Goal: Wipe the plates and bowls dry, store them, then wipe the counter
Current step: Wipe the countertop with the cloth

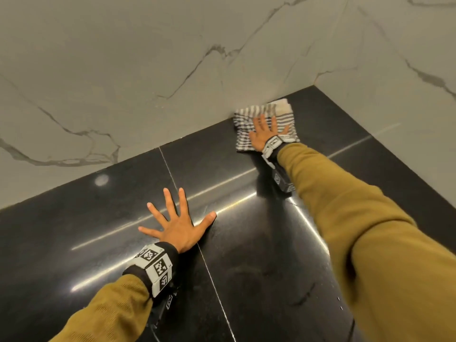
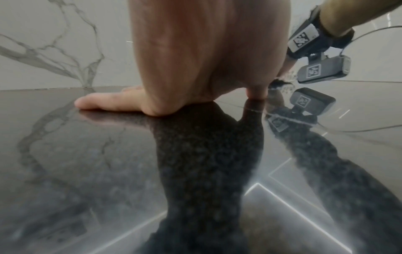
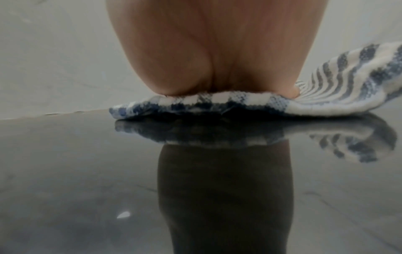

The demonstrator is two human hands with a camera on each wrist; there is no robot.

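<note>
A striped and checked dish cloth (image 1: 267, 112) lies flat on the glossy black counter (image 1: 246, 255) near the far corner, against the marble wall. My right hand (image 1: 265, 130) presses down on it with straight, spread fingers; in the right wrist view the palm (image 3: 217, 51) bears on the cloth (image 3: 326, 96). My left hand (image 1: 176, 225) lies flat on the bare counter nearer to me, fingers spread wide. The left wrist view shows its palm (image 2: 195, 51) and little finger on the counter (image 2: 87, 171). No plates or bowls are in view.
Grey-veined marble walls (image 1: 148, 70) close the counter at the back and on the right, meeting in a corner (image 1: 313, 86). A thin seam (image 1: 209, 267) crosses the black surface. A few water drops (image 1: 339, 303) lie at the lower right.
</note>
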